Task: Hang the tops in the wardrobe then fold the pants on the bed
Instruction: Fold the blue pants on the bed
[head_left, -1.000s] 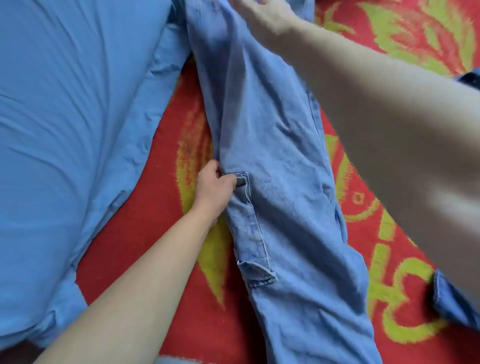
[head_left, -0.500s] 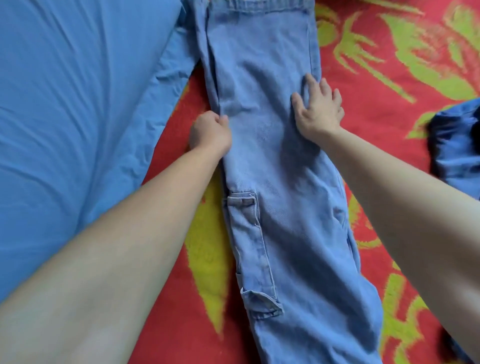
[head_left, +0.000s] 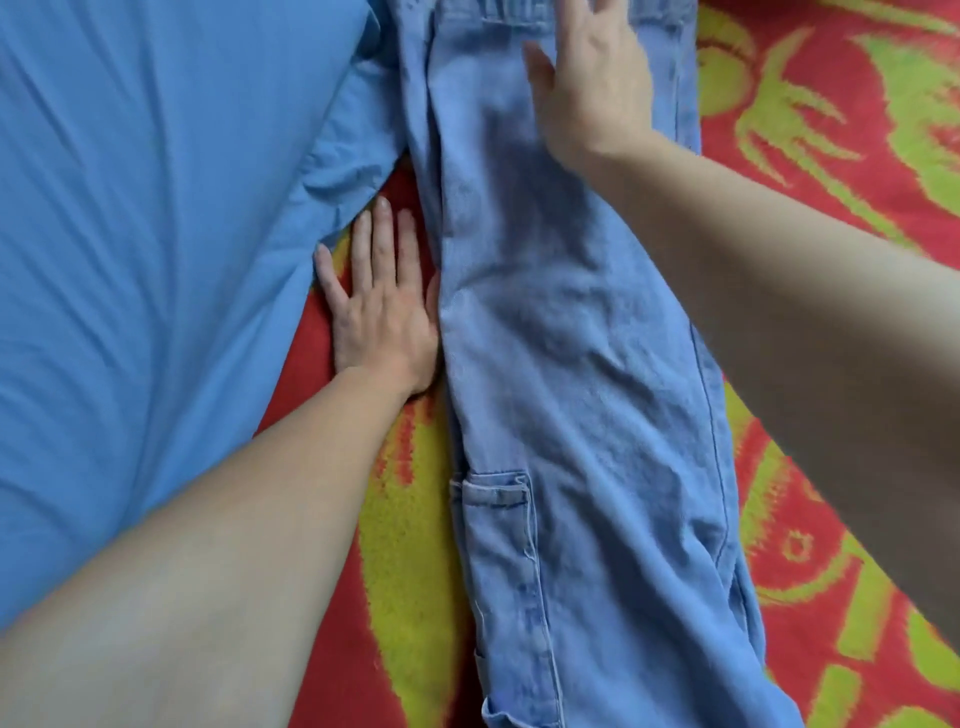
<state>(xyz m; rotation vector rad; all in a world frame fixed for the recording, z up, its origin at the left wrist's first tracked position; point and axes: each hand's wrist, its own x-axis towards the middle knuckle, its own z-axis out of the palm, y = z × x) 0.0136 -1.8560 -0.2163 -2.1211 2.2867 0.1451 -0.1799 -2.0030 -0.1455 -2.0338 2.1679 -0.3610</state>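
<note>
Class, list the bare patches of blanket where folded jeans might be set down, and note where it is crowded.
Widest: blanket right of the jeans, above the right forearm. Narrower: the strip between the left forearm and the pocket. Crowded: the left hand fills the gap between blue cloth and jeans; the right hand lies on the jeans.
</note>
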